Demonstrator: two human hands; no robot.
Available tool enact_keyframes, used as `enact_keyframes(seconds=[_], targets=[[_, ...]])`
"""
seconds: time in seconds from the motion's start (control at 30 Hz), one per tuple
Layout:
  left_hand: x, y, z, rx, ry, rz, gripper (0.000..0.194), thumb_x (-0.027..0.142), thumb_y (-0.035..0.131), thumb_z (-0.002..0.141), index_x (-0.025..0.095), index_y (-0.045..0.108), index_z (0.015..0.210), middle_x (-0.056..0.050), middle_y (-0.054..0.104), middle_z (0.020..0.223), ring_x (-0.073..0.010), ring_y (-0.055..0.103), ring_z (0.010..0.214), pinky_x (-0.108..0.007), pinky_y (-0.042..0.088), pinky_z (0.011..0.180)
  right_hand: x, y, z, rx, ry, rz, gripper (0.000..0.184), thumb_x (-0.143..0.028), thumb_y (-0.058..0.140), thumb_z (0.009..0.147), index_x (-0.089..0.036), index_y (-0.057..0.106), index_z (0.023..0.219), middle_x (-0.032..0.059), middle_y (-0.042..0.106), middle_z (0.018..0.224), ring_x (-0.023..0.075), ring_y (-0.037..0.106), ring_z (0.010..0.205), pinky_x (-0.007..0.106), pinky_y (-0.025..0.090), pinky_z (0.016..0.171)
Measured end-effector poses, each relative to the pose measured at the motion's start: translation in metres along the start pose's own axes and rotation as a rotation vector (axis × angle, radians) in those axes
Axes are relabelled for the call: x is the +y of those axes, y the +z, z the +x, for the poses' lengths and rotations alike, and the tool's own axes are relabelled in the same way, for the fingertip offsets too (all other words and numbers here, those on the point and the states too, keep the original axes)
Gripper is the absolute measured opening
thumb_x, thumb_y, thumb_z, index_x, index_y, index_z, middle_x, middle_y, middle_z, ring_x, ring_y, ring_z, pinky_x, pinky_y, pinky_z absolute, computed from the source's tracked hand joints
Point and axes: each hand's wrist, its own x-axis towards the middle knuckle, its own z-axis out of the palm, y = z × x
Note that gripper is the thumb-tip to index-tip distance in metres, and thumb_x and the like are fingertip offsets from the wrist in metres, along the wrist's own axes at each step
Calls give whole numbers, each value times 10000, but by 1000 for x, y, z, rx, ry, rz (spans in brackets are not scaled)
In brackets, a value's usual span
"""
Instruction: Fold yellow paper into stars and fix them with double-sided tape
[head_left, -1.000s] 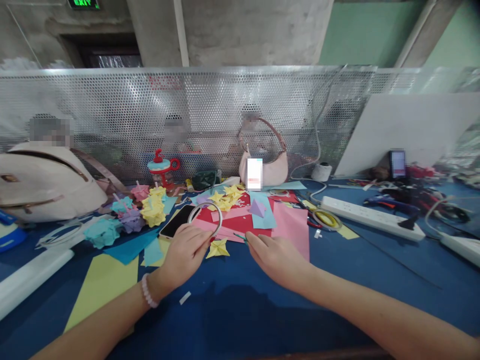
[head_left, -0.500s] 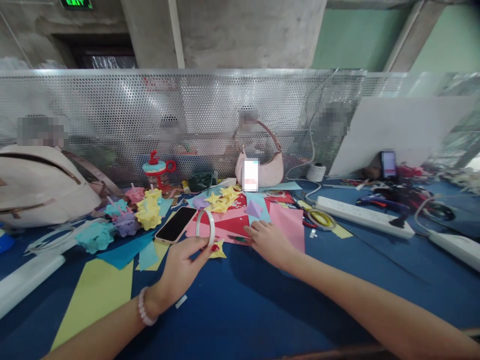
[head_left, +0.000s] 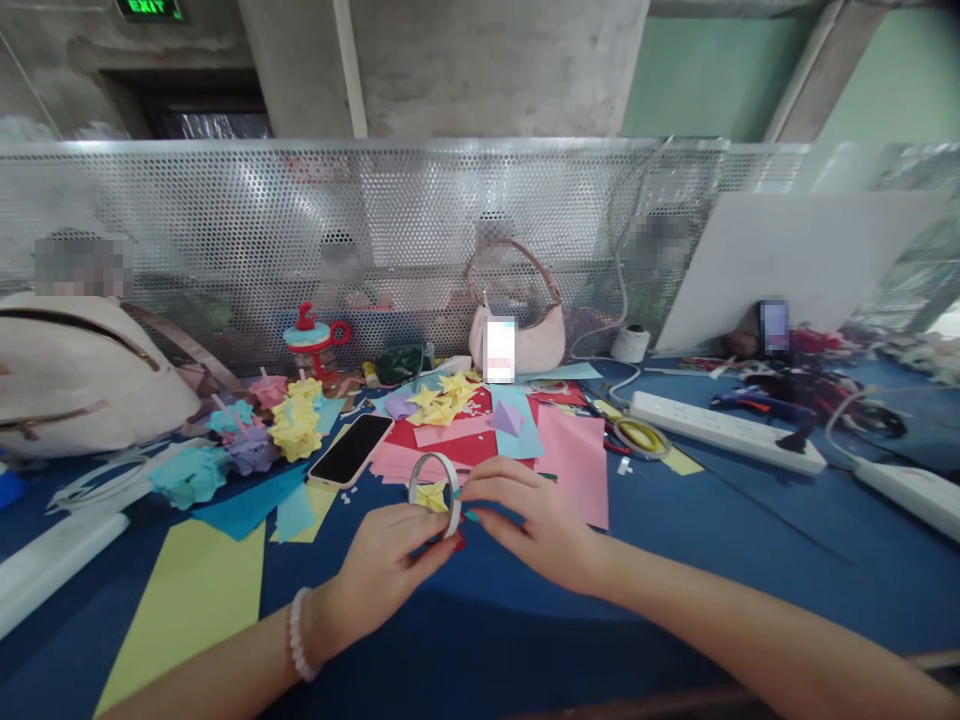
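White ring (head_left: 454, 498) upright between my hands: left hand (head_left: 382, 565) pinches its lower rim, right hand's (head_left: 544, 525) fingertips sit at its right side, contact or closure I can't tell.

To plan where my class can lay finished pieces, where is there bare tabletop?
The widest bare patch of the blue table lies between the left forearm and right forearm. Another borders the large pink sheet, the long power strip and the right forearm; a thin cable crosses it. Beyond the hands, yellow stars and sheets crowd it.
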Motion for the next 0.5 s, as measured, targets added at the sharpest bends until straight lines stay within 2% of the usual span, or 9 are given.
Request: enact_keyframes(seconds=[0.3,0.5], targets=[[1,0,0,-27,20,24,248,287,444,901,173,564,716,-2,626,628,-101,569,559,-189,423,542,1,3,-2,17,6,73,113,-95,501,814,-195,520,862,44,566,889,140,542,867,275,481,766],[1,0,-1,-17,10,23,241,285,452,897,165,580,732,-6,632,641,-97,563,559,-190,427,546,2,5,-4,34,126,116,183,-94,502,787,-198,486,937,31,564,875,135,544,801,273,480,719]])
